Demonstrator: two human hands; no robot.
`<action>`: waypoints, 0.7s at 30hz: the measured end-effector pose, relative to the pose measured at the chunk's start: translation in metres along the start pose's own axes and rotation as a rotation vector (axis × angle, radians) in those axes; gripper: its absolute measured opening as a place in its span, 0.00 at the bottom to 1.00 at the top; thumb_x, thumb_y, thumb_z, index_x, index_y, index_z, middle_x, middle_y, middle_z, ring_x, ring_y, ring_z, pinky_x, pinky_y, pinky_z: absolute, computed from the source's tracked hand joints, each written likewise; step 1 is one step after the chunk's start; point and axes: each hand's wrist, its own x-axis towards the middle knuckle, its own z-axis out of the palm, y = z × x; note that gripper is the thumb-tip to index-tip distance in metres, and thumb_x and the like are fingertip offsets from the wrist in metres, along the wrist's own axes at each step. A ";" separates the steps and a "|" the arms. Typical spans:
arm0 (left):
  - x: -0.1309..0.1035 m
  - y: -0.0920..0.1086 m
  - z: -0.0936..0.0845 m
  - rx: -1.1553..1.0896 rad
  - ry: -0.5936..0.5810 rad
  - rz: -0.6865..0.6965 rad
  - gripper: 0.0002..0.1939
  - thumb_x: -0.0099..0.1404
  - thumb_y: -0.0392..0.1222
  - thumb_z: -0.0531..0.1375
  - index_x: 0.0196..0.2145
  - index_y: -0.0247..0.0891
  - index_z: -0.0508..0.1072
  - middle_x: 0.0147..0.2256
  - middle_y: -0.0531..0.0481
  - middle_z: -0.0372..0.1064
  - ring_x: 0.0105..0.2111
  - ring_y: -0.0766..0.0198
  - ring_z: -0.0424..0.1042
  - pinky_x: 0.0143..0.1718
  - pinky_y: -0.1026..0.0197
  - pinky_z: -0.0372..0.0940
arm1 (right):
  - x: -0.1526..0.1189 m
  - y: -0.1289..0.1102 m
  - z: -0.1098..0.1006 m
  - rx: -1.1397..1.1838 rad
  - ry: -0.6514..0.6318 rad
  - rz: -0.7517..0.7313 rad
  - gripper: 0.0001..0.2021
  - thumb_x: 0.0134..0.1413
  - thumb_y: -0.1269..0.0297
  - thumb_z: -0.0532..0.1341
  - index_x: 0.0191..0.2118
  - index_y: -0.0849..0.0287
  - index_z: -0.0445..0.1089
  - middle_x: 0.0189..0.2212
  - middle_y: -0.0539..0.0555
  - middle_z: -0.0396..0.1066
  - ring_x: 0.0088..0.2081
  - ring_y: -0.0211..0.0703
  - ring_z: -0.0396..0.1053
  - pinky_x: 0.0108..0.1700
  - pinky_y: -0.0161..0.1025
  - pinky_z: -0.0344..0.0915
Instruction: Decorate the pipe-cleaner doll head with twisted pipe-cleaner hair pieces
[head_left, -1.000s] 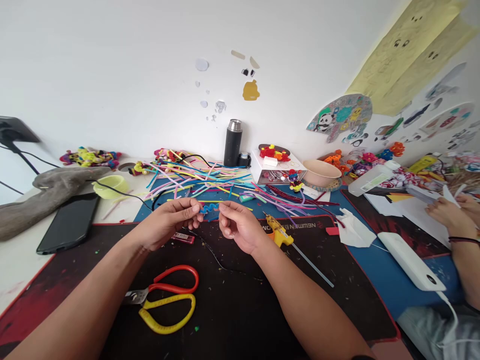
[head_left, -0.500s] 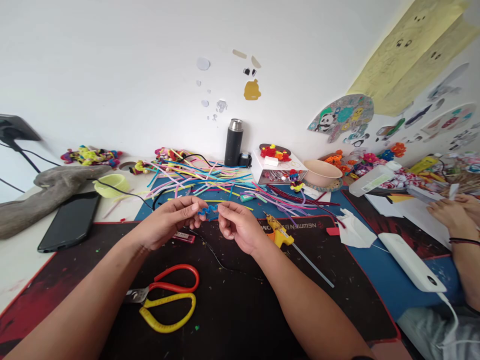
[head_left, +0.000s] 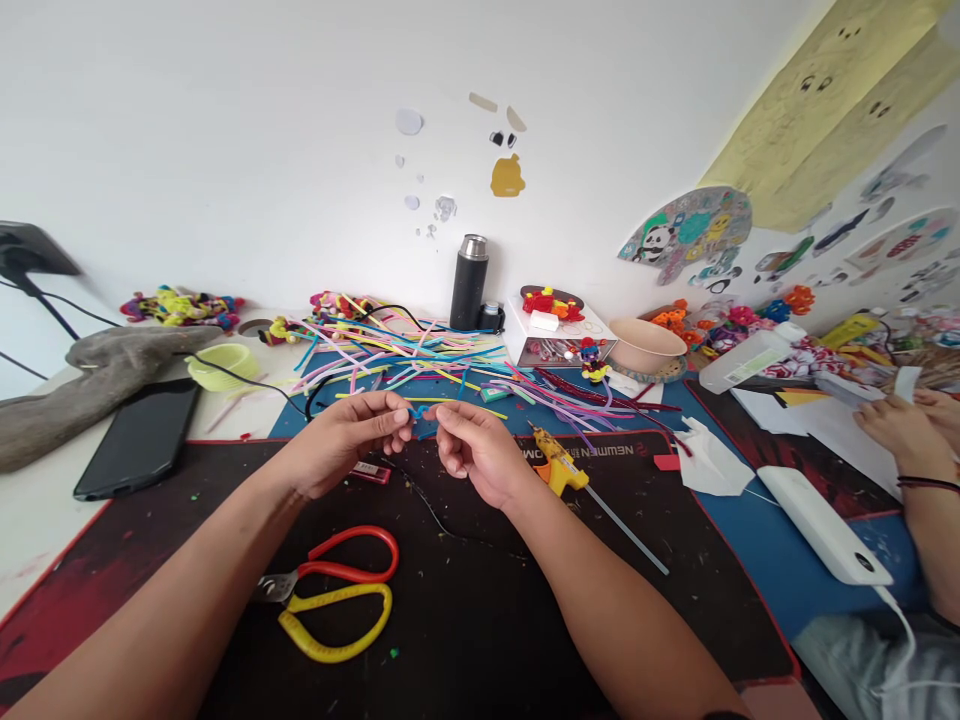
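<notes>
Left hand (head_left: 379, 435) and right hand (head_left: 474, 452) pinch a kinked, fuzzy blue pipe cleaner (head_left: 421, 412) between them, ends hidden; at its seven o'clock lie red-and-yellow-handled metal scissors (head_left: 337, 599), blades mostly covered.

A white wall (head_left: 262, 130) rises beyond the left grip (head_left: 349, 440) and right grip (head_left: 480, 455), with pale cutouts (head_left: 409, 122) and a mustard cutout (head_left: 508, 176) stuck on it above them. Up and right of the right grip are yellow sheets (head_left: 817, 85) and a fan-shaped collage (head_left: 690, 230). Below, the surface (head_left: 45, 550) shows white left of the left grip. Light falls soft and even.
</notes>
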 end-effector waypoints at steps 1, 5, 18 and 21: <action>0.000 0.000 0.000 -0.001 0.000 -0.002 0.22 0.50 0.54 0.82 0.33 0.37 0.83 0.29 0.48 0.78 0.28 0.64 0.73 0.33 0.64 0.68 | 0.000 0.000 0.000 0.000 0.002 0.000 0.23 0.48 0.46 0.77 0.39 0.59 0.77 0.21 0.44 0.69 0.17 0.31 0.60 0.19 0.33 0.45; 0.001 -0.002 -0.001 0.009 -0.004 -0.003 0.22 0.50 0.54 0.82 0.33 0.37 0.83 0.29 0.48 0.78 0.28 0.63 0.73 0.32 0.64 0.68 | 0.001 0.001 0.000 -0.005 0.000 -0.001 0.22 0.47 0.47 0.78 0.37 0.58 0.74 0.21 0.44 0.69 0.17 0.32 0.60 0.19 0.33 0.46; 0.003 -0.002 -0.001 0.000 -0.029 0.003 0.22 0.56 0.58 0.79 0.37 0.37 0.84 0.31 0.45 0.80 0.29 0.61 0.74 0.32 0.62 0.68 | 0.001 -0.001 0.001 0.004 0.017 -0.001 0.22 0.45 0.48 0.79 0.34 0.57 0.73 0.21 0.44 0.68 0.18 0.31 0.58 0.20 0.33 0.44; 0.005 -0.005 -0.005 -0.050 0.011 0.014 0.28 0.56 0.62 0.78 0.42 0.35 0.85 0.34 0.43 0.82 0.30 0.60 0.76 0.31 0.62 0.69 | 0.002 -0.002 0.000 0.049 0.041 0.002 0.22 0.44 0.49 0.79 0.34 0.57 0.72 0.21 0.43 0.67 0.18 0.31 0.57 0.21 0.33 0.44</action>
